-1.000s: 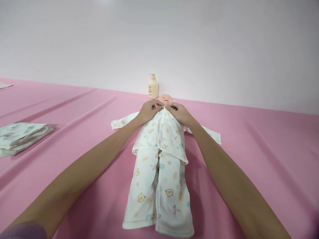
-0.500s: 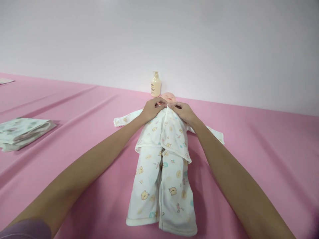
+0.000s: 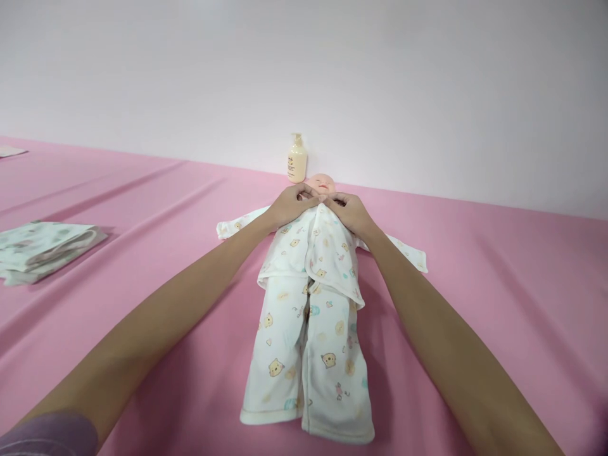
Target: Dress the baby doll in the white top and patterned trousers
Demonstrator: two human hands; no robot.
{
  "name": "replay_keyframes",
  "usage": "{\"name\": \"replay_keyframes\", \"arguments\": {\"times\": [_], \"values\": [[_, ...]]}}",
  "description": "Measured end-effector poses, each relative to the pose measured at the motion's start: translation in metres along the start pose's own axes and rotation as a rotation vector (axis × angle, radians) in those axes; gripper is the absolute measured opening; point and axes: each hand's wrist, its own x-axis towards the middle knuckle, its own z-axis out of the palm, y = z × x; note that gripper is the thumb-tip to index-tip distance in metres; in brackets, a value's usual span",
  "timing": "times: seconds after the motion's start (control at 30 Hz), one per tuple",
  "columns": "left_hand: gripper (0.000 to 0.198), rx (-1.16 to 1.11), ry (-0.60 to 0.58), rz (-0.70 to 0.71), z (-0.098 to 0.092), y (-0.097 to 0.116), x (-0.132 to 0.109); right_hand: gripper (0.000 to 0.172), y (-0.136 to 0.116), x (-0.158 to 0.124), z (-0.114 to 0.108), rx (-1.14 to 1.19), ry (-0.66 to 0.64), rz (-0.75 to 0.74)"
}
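Note:
A baby doll [image 3: 321, 183] lies face up, its head toward the wall and its sleeves spread to both sides. It wears a white printed jacket [image 3: 332, 253] and white printed trousers [image 3: 280, 348]. At the jacket's collar, just below the doll's chin, my left hand [image 3: 295, 204] pinches the fabric from the left. My right hand [image 3: 350, 212] grips the collar from the right, its thumb meeting the left fingertips. The exact spot under the fingertips is hidden.
A cream pump bottle [image 3: 297, 161] stands by the wall behind the doll's head. Folded printed cloth [image 3: 47, 247] lies at the left on the pink sheet [image 3: 190, 209]. Part of another light cloth [image 3: 10, 151] shows at the far left edge.
The fingertips of both hands have come closer together at the collar. The view has shifted very slightly; the doll and its clothes lie as before.

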Motion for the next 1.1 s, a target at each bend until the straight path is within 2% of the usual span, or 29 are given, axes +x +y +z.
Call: {"name": "replay_keyframes", "arguments": {"times": [0.1, 0.27, 0.57, 0.77, 0.87, 1.1], "values": [[0.038, 0.008, -0.027, -0.008, 0.001, 0.004, 0.000, 0.041, 0.002, 0.001, -0.001, 0.001, -0.016, 0.040], [0.030, 0.026, -0.029, -0.016, 0.001, 0.005, 0.000, 0.037, 0.006, 0.002, -0.003, 0.080, -0.026, 0.089], [0.022, -0.009, -0.045, -0.092, 0.006, 0.005, -0.001, 0.039, 0.009, 0.000, -0.010, 0.123, -0.091, 0.069], [0.021, 0.040, -0.070, -0.051, 0.001, -0.002, 0.000, 0.038, 0.013, 0.004, -0.013, 0.135, -0.134, 0.061], [0.027, 0.078, -0.068, 0.008, -0.001, -0.006, 0.003, 0.041, 0.014, 0.003, -0.013, 0.144, -0.140, 0.050], [0.021, 0.215, -0.096, 0.089, -0.009, -0.004, 0.015, 0.039, 0.011, 0.001, -0.013, 0.125, -0.066, -0.015]]}}
